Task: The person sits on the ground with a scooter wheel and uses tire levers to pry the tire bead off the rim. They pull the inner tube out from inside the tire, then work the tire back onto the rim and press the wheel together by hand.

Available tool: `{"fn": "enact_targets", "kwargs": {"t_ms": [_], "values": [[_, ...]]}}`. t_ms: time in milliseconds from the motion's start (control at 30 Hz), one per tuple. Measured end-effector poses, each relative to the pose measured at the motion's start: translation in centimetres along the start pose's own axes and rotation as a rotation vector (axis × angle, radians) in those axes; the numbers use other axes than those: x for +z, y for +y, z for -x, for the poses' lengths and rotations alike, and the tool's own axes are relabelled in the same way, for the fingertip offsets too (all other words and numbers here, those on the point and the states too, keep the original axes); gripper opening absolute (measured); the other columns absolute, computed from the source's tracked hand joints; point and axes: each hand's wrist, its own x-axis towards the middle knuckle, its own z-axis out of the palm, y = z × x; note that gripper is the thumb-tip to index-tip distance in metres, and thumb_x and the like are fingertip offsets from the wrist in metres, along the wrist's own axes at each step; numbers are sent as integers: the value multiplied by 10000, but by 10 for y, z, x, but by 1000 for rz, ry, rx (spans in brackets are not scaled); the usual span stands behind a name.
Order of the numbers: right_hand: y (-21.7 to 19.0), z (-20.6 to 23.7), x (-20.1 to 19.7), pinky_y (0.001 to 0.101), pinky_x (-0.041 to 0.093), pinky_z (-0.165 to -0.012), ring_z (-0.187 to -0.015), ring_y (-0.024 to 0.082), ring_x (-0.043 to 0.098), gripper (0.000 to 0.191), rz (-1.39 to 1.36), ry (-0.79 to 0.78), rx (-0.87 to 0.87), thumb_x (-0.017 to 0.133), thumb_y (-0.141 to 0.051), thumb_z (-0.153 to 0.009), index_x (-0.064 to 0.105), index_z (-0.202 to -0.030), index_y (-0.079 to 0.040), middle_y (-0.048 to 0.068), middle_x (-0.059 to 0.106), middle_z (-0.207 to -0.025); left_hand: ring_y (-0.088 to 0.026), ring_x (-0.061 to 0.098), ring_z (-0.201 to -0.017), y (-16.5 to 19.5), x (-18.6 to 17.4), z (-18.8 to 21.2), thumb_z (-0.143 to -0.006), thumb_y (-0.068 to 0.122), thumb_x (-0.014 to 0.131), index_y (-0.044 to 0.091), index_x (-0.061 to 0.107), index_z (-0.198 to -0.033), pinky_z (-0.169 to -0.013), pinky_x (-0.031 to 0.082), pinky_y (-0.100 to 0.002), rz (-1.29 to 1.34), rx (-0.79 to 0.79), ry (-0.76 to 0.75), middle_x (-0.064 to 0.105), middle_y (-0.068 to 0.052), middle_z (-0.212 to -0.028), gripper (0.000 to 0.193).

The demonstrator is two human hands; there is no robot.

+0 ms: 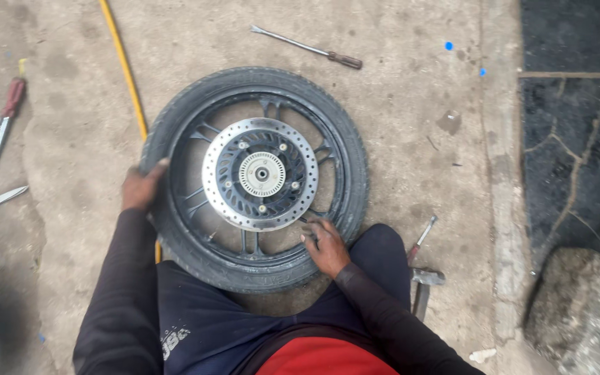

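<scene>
left hand (140,189) on tyre (175,121), right hand (326,244) — rim (328,208)

No package, no sign and no screen is visible here; no separate label shows on any thing on the ground.

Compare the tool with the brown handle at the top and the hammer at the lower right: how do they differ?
The long tool is a thin, straight metal bar with a brown handle; the hammer is shorter and has a broad metal head. The long tool lies in the open beyond the wheel, far from both hands; the hammer lies close to the person's knee, near the right hand. Both lie flat on the concrete floor, untouched.
</scene>
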Motion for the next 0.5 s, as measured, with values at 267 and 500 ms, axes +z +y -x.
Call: {"fn": "enact_targets", "kwargs": {"t_ms": [267, 500], "values": [[-65, -166, 33, 574, 158, -1201, -1511, 440, 198, 880, 254, 77, -90, 641, -544, -928, 346, -1544, 11, 284, 251, -1619, -415, 330, -1477, 120, 43, -36, -812, 509, 830, 20, 382, -1541, -1197, 225, -558, -443, 483, 60, 394, -258, -1568, 986], [-78, -202, 76, 620, 77, -1220, -1546, 456, 109, 1061, 537, -78, -107, 534, -760, -873, 281, -1591, -21, 271, 162, -1665, -462, 281, -1448, 194, 77, -78, -683, 451, 910, 152, 283, -1576, -1148, 190, -639, -764, 688, -7, 361, -230, -1569, 1131]]}}
